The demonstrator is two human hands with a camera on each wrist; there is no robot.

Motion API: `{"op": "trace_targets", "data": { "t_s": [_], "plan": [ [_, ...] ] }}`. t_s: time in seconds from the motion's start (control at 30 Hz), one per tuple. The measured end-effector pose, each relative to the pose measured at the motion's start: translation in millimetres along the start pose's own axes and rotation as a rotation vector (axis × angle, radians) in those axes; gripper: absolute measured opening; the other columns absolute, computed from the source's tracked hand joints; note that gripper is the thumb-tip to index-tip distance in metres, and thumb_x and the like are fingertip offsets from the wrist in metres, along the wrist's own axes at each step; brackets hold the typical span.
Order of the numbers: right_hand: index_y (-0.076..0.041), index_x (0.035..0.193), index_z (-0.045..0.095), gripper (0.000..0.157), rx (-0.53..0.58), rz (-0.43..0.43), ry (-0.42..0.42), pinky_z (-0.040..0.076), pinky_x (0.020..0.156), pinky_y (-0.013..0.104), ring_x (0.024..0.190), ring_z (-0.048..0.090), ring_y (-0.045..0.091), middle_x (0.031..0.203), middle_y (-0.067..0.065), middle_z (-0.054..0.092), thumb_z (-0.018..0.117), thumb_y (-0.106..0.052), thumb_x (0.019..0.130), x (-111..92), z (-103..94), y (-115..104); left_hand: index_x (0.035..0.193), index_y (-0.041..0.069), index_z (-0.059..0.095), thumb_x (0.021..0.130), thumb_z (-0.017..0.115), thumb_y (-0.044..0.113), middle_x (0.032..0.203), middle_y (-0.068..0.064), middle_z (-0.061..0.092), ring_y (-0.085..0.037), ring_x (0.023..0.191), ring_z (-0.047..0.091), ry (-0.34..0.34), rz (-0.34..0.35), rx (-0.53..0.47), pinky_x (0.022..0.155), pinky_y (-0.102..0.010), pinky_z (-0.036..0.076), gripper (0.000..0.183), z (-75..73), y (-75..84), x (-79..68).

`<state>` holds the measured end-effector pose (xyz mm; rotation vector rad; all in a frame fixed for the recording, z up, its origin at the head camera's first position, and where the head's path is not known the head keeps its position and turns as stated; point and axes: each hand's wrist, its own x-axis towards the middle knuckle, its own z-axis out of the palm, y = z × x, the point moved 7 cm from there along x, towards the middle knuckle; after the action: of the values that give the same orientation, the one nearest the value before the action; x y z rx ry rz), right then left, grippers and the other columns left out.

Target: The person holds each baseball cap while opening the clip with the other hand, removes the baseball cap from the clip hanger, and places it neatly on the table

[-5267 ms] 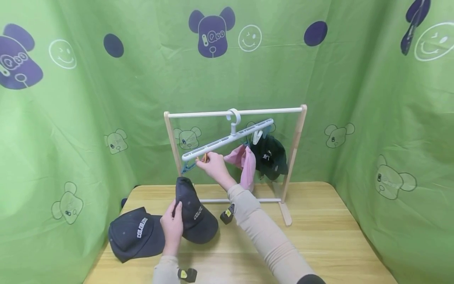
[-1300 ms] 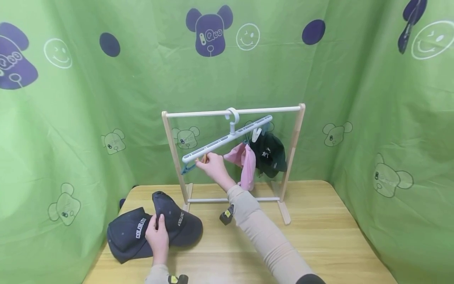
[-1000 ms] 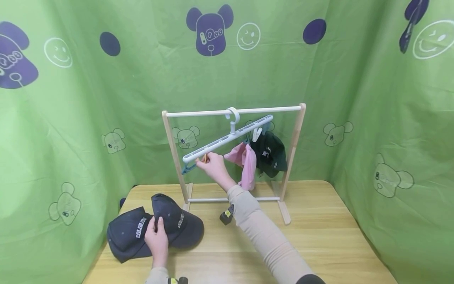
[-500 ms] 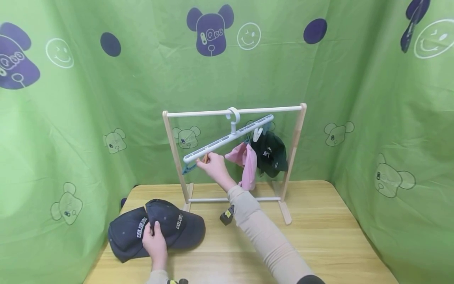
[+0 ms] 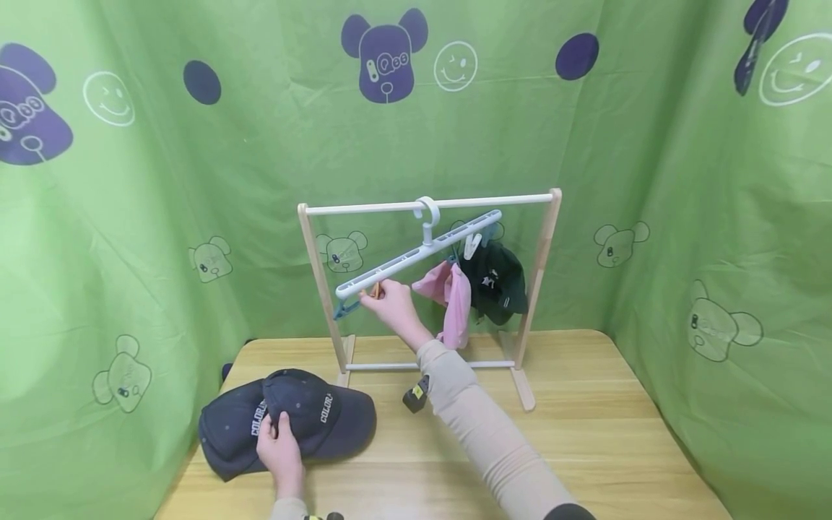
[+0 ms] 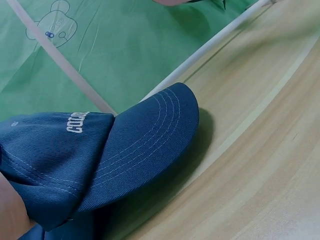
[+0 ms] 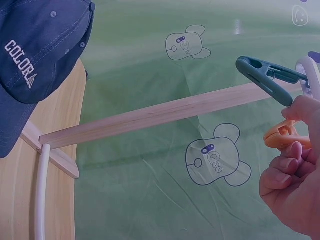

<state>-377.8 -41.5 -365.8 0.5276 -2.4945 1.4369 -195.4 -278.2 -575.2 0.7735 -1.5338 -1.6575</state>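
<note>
My left hand point(image 5: 281, 449) pinches the rim of a navy baseball cap point(image 5: 302, 412) with white lettering. That cap overlaps a second navy baseball cap point(image 5: 224, 432) at the table's left side. In the left wrist view the held cap's brim point(image 6: 150, 135) points out over the wood. Up at the low end of a tilted pale-blue clip hanger point(image 5: 390, 269), my right hand point(image 5: 395, 307) pinches an orange clothespin point(image 7: 286, 135). Beside it a teal clothespin point(image 7: 267, 77) hangs with nothing in it. Farther right, a pink cloth item point(image 5: 450, 300) and a dark green cap point(image 5: 497, 285) hang from the hanger.
A wooden rack point(image 5: 546, 253) with a white top rail point(image 5: 364, 209) carries the hanger. Its lower rail point(image 5: 481, 365) and feet stand on the wooden table point(image 5: 572, 433). A white clothespin point(image 5: 472, 246) hangs near the green cap. Green printed curtains enclose the back and sides.
My left hand has brought the navy cap down and left, away from the hanger, until it overlaps the other cap. My right hand has stayed at the orange clothespin.
</note>
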Motion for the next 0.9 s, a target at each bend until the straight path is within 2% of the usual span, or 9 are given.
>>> {"op": "trace_targets", "data": {
  "t_s": [0.17,0.33,0.4,0.57,0.9],
  "plan": [
    [-0.009,0.075,0.058,0.022,-0.002,0.008,-0.004,0.042,0.055,0.019,0.059,0.049,0.012,0.068,0.002,0.06,0.071,-0.024,0.085,0,0.3,2,0.115,-0.012,0.059,0.094,0.059,0.006,0.088,0.021,0.063,0.013,0.083,0.057,0.001,-0.017,-0.037,0.074,-0.004,0.045,0.028,-2.2,2.9,-3.0],
    [-0.009,0.075,0.058,0.022,-0.016,0.011,-0.004,0.04,0.054,0.018,0.058,0.048,0.011,0.066,0.001,0.059,0.071,-0.024,0.085,0,1.1,3,0.109,-0.012,0.059,0.092,0.06,0.002,0.083,0.022,0.063,0.011,0.08,0.058,0.013,-0.027,-0.066,0.071,-0.004,0.046,0.022,-4.5,-1.7,-2.7],
    [-0.009,0.075,0.058,0.023,-0.02,0.012,-0.007,0.04,0.053,0.018,0.057,0.047,0.011,0.066,0.0,0.058,0.071,-0.025,0.085,0,1.2,2,0.108,-0.012,0.06,0.092,0.06,0.002,0.082,0.023,0.063,0.011,0.078,0.058,0.018,-0.027,-0.054,0.07,-0.004,0.046,0.021,-5.4,-7.4,-0.3],
    [-0.009,0.074,0.057,0.023,-0.016,0.017,-0.012,0.04,0.054,0.018,0.058,0.047,0.011,0.066,0.0,0.057,0.071,-0.024,0.086,0,1.3,3,0.107,-0.017,0.058,0.09,0.06,-0.003,0.081,0.02,0.064,0.011,0.075,0.058,0.01,-0.037,-0.039,0.067,-0.004,0.046,0.022,-7.8,-9.5,2.0],
    [-0.009,0.075,0.058,0.022,-0.019,-0.003,0.004,0.039,0.051,0.018,0.056,0.046,0.01,0.064,-0.001,0.057,0.07,-0.023,0.085,1,-0.4,2,0.106,-0.012,0.059,0.09,0.064,0.003,0.078,0.025,0.061,0.012,0.076,0.057,0.03,-0.064,-0.048,0.069,-0.004,0.045,0.023,-11.5,-13.8,2.7]
  ]
}}
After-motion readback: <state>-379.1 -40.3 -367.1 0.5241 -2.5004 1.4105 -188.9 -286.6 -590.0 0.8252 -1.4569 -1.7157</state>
